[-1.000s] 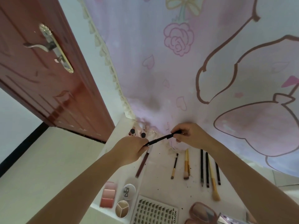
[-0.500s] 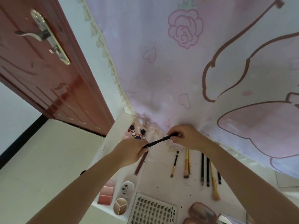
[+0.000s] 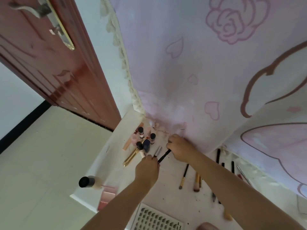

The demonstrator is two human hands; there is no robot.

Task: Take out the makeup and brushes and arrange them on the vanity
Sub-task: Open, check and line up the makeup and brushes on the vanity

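Note:
Over the white vanity top [image 3: 116, 146], both hands hold one thin black makeup pencil [image 3: 163, 156]. My right hand [image 3: 180, 147] pinches its far end and my left hand [image 3: 147, 169] grips its near end. Just left of the hands stands a cluster of small bottles [image 3: 146, 140], with a gold tube [image 3: 131, 157] lying beside them. Several brushes [image 3: 196, 180] and black pencils [image 3: 218, 155] lie in a row to the right. A pink blush palette [image 3: 107, 195] and a lash tray [image 3: 154, 219] lie near the front edge.
A dark-capped foundation bottle [image 3: 88, 181] stands at the vanity's front left corner. A pink printed curtain [image 3: 207, 72] hangs right behind the hands. A red-brown door [image 3: 49, 63] stands open on the left, with cream floor [image 3: 41, 155] below.
Both hands have come lower and closer together, bringing the black pencil down towards the vanity top. The view has tilted, and more bottles and the foundation bottle show at the left.

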